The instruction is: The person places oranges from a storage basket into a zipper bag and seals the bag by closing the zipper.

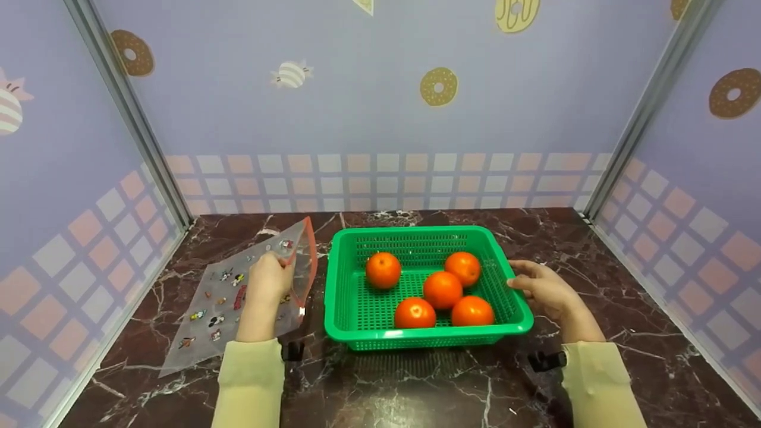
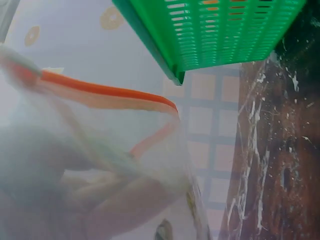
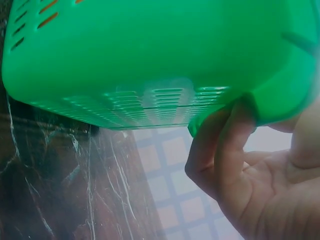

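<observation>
A clear zip bag (image 1: 223,297) with small cartoon prints and an orange-red zip edge lies at the left. My left hand (image 1: 270,279) grips it near its open mouth, fingers curled; the left wrist view shows these fingers (image 2: 125,200) through the hazy plastic. To its right stands a green plastic basket (image 1: 428,336) with slotted walls. Several oranges (image 1: 383,270) rest in it, mostly toward the right and front. My right hand (image 1: 547,291) holds the basket's right rim, with fingers (image 3: 232,145) hooked under the rim in the right wrist view.
The dark marbled table (image 1: 440,386) ends at a back wall (image 1: 380,131) printed with sweets and checks. Side walls close it in at left and right. Black wrist bands (image 1: 292,351) sit at both yellow sleeves.
</observation>
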Demonstrator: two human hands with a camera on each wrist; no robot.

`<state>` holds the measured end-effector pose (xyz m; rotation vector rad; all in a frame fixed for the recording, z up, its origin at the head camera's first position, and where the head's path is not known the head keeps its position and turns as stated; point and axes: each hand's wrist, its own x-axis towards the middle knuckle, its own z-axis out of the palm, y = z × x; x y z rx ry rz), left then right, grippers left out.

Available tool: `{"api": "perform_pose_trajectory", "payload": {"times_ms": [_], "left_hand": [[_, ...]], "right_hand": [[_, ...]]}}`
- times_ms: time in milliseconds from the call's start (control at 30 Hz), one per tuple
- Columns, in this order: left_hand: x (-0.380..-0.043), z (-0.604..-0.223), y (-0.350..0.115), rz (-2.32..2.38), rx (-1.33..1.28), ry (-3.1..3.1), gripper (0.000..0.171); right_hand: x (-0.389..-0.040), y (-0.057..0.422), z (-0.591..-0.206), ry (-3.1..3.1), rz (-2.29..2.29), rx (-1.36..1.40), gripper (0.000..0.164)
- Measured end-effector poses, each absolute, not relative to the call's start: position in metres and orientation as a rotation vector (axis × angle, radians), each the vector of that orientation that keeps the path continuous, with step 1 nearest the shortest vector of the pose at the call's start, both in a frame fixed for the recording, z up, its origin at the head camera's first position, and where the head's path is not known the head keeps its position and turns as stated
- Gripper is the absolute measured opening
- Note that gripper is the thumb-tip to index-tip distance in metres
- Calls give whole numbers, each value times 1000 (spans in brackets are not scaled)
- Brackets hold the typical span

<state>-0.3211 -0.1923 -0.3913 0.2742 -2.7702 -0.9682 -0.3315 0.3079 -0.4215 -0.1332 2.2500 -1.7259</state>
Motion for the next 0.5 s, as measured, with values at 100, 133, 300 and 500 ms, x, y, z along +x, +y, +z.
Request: {"api": "perform_pose_trajectory", "payload": {"times_ms": [100, 133, 300, 500], "left_hand": [[-320, -388, -191, -951, 252, -2745, 33], [-319, -387, -190, -952, 254, -2739, 34], [-314, -380, -186, -977, 266, -2724, 36], [-308, -374, -179, -983, 257, -2712, 35]], "right_hand": [[-330, 309, -421, 2236, -1727, -136, 70], [-330, 308, -421, 2234, -1724, -132, 70], [-325, 303, -414, 2290, -1645, -83, 70], [-310, 276, -389, 2768, -1402, -41, 68]]}}
